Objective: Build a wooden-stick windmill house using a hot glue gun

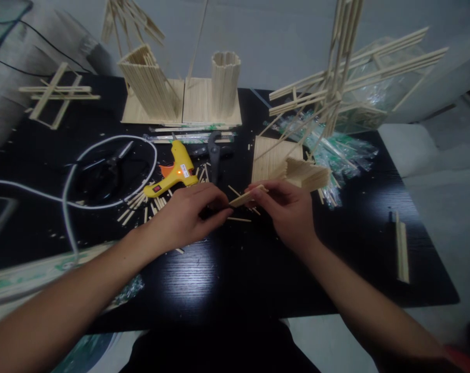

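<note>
A short, narrow piece of pale wooden sticks is held above the table, in front of my chest. My right hand pinches its right end between thumb and fingers. At its left end, the curled fingers and thumb of my left hand close on the tip; the grip is partly hidden. Just beyond my left hand lies a yellow hot glue gun with a lit orange light. Cut stick pieces are scattered around it. Behind my right hand is a stick-built base with a low walled part.
Two stick towers stand on square bases at the back. A tall stick frame rises at right above plastic wrappers. A white cable loops at left around scissors. Dark-handled cutters lie mid-table.
</note>
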The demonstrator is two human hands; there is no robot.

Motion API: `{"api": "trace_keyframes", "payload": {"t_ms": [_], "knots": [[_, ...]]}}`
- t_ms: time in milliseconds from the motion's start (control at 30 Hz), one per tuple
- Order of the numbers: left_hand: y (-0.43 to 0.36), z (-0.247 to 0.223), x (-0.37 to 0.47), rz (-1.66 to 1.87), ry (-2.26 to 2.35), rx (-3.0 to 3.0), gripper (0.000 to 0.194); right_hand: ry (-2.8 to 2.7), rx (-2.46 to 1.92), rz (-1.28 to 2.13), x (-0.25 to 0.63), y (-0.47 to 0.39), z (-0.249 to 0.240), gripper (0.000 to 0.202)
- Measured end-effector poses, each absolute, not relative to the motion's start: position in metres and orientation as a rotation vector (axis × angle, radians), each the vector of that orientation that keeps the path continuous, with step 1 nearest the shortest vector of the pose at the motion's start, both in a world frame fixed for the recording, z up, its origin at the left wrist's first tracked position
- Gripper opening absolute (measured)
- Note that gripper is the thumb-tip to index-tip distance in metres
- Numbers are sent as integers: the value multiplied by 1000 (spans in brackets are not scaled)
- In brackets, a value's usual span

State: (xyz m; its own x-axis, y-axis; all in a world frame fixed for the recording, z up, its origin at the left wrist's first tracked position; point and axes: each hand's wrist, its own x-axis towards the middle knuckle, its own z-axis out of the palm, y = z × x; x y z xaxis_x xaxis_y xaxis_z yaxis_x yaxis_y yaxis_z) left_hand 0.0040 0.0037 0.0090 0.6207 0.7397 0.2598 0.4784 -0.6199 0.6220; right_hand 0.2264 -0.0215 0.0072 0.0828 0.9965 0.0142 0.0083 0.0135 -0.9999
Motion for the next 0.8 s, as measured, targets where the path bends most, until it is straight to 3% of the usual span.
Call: {"api": "trace_keyframes", "payload": {"t_ms": [233, 800], "knots": [[4, 6, 5, 692, 927, 2347, 6, -1165, -1183, 1217, 223, -24, 6, 13], [5, 10, 0, 702, 874, 2316, 6, -1214, -1127, 1185, 229, -22, 6, 33]]}}
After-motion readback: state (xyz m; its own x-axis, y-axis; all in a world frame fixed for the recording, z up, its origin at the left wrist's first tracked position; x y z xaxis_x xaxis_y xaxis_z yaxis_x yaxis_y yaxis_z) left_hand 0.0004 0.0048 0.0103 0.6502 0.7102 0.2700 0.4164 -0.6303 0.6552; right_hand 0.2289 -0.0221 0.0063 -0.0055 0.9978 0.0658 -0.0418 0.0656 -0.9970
